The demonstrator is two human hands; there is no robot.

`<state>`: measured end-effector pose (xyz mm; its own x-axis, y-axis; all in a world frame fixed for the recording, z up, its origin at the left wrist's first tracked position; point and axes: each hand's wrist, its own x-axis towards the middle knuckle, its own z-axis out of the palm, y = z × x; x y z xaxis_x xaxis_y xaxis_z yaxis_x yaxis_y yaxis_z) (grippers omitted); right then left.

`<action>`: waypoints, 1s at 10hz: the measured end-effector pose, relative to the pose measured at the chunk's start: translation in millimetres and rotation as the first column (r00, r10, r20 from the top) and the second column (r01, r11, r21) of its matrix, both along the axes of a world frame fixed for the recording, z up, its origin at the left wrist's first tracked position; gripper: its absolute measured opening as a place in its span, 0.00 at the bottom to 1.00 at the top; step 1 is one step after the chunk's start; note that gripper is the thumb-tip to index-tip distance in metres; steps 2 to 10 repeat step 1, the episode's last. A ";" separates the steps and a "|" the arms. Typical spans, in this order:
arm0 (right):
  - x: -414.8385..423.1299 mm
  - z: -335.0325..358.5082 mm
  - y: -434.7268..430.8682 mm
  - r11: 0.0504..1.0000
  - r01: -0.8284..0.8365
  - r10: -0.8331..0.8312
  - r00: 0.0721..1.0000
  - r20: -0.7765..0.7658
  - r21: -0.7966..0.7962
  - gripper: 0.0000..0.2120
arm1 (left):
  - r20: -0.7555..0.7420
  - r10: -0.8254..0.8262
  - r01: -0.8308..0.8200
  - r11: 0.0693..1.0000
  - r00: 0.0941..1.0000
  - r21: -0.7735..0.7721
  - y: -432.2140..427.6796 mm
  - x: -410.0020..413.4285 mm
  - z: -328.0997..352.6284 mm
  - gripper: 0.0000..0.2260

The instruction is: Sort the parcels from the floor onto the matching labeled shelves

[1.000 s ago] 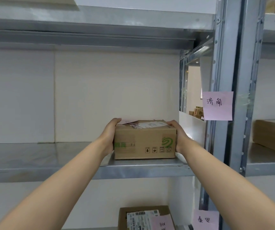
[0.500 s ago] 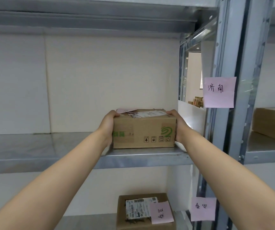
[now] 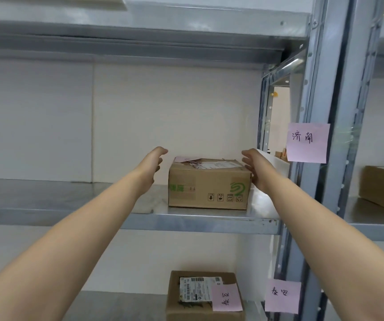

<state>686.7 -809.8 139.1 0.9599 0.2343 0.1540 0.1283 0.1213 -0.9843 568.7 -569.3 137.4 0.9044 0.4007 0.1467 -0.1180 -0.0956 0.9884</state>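
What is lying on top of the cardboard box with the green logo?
On the cardboard box lie a white shipping label and a pink note. Their text is unreadable; the contents are hidden.

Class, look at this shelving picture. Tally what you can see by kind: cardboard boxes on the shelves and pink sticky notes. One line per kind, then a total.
Cardboard boxes: 3: box on the middle shelf, box on the lower shelf, box in the right bay
Pink sticky notes: 4: upper post note, lower post note, note on the lower box, note on the middle box
Total: 7
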 end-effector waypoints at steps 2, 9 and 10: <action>-17.6 17.6 0.8 0.990 0.115 -0.106 0.989 0.100 -0.084 0.25 | 0.040 0.068 -0.070 0.996 0.997 0.048 9.6 -20.4 9.9 0.23; -17.6 17.6 0.8 0.990 0.115 -0.106 0.989 0.100 -0.084 0.25 | 0.040 0.068 -0.070 0.996 0.997 0.048 9.6 -20.4 9.9 0.23; -17.6 17.6 0.8 0.990 0.115 -0.106 0.989 0.100 -0.084 0.25 | 0.040 0.068 -0.070 0.996 0.997 0.048 9.6 -20.4 9.9 0.23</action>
